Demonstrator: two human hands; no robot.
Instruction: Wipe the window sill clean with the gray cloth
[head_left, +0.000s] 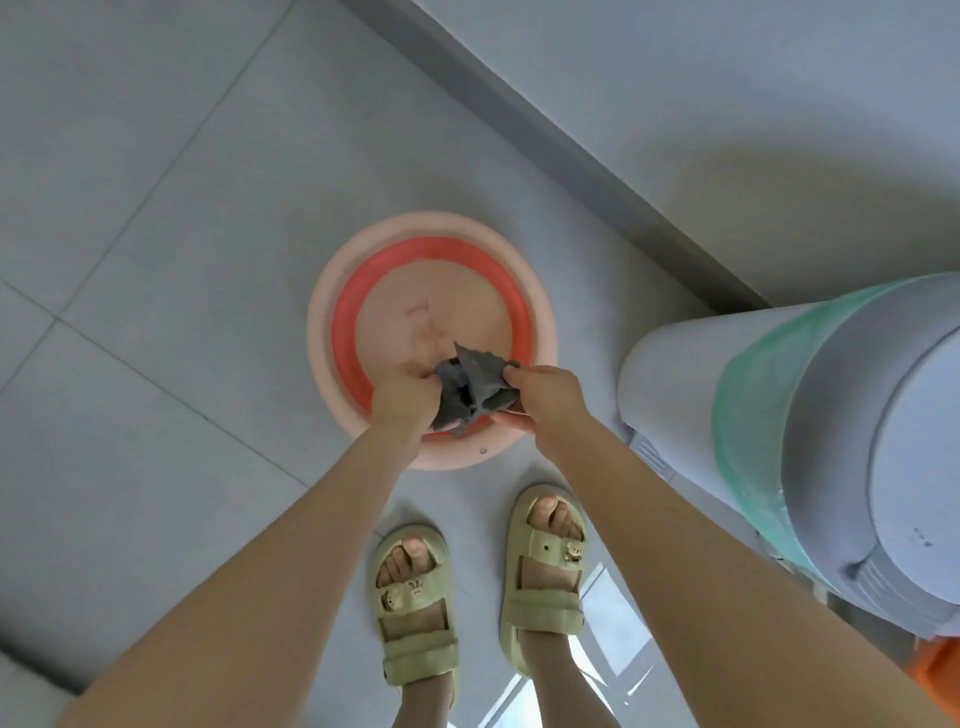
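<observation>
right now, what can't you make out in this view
- window sill: nowhere in the head view.
- gray cloth: bunched between the left hand and right hand, so its full shape is hidden.
- pink basin: its near side is covered by the hands and cloth; whether it holds water cannot be told.
- orange object: cut off by the bottom right corner, behind the white bin.

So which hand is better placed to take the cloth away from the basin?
Probably left. The left hand grips the bunched bulk of the gray cloth above the basin; the right hand only pinches an edge. Sill not in view.
</observation>
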